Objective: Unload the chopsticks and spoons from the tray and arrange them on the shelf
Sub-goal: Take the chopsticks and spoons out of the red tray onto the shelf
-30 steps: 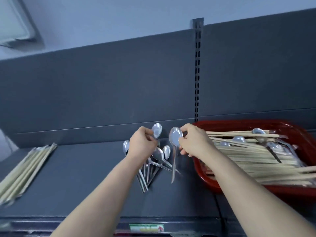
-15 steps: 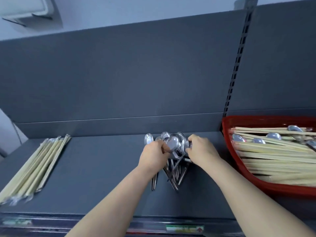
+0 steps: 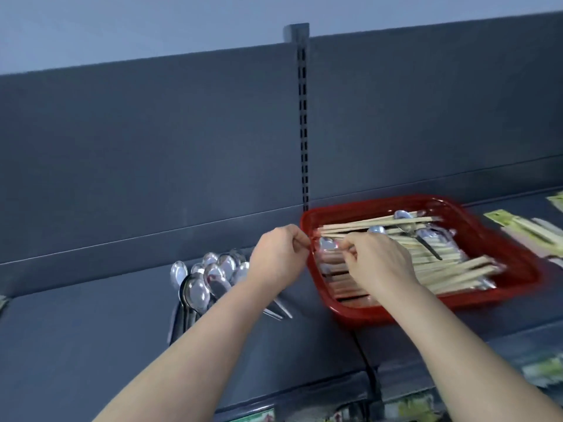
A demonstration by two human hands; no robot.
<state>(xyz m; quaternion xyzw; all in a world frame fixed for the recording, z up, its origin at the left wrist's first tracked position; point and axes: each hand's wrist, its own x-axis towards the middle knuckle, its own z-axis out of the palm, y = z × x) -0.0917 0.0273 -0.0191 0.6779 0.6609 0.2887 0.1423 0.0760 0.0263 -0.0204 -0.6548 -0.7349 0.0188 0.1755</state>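
A red tray [image 3: 518,263] stands on the dark shelf [image 3: 91,330], right of the upright post. It holds several pale chopsticks [image 3: 441,260] and steel spoons [image 3: 402,214]. My right hand [image 3: 377,263] is inside the tray's left end, its curled fingers pinching a spoon [image 3: 327,243] that lies near the rim. My left hand [image 3: 280,254] hovers just outside the tray's left rim with fingers curled and thumb against forefinger, and nothing shows in it. A fanned pile of spoons [image 3: 207,278] lies on the shelf left of my left forearm, which hides part of it.
The shelf's back panel rises right behind the tray and spoons, with a slotted upright post [image 3: 303,117]. Green-labelled chopstick packets [image 3: 518,223] lie on the shelf right of the tray. Price labels run along the shelf's front edge [image 3: 253,417].
Both hands have left the spoon pile and moved right to the tray's left end. The view has swung right, so the chopstick bundle at far left is out of sight.
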